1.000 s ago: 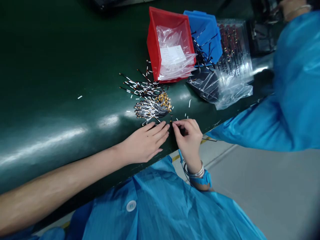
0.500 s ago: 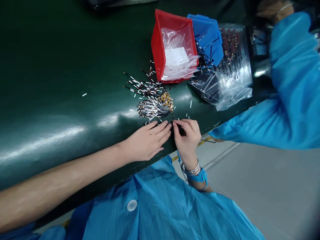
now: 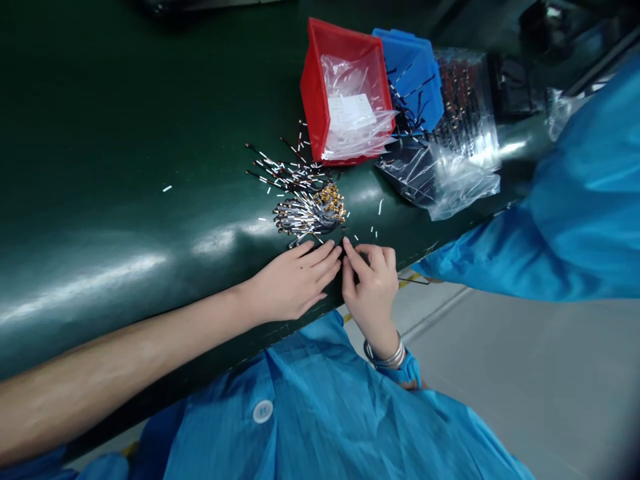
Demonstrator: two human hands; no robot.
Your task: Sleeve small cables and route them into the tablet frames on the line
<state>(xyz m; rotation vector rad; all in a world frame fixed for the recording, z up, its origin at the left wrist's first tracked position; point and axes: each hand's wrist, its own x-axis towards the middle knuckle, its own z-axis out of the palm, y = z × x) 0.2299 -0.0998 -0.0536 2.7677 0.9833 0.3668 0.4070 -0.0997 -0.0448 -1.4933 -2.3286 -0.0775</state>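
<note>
My left hand [image 3: 299, 280] lies flat on the green table [image 3: 110, 200], fingers stretched out and fairly close together. Whatever may be under its fingertips is hidden. Just right of those fingertips, the thumb and forefinger of my right hand [image 3: 371, 283] come together low at the table surface. Any thing between them is too small and dark to name. Above my left fingers sits a bundle of short black cables [image 3: 305, 215] with white sleeves and gold-coloured ends. A looser pile of similar cables [image 3: 287, 173] lies behind it.
A red bin [image 3: 314, 100] holds clear plastic bags. Beside it, a blue bin [image 3: 420, 73] has dark cables in it. Clear bags [image 3: 450, 190] lie to the right, near a co-worker's blue sleeve [image 3: 575, 220]. Small white strips [image 3: 381, 207] are scattered about.
My right hand has shifted slightly and its forefinger is now straighter, reaching forward past the thumb. My left hand stays put. The co-worker's far hand has left the view as that arm moved.
</note>
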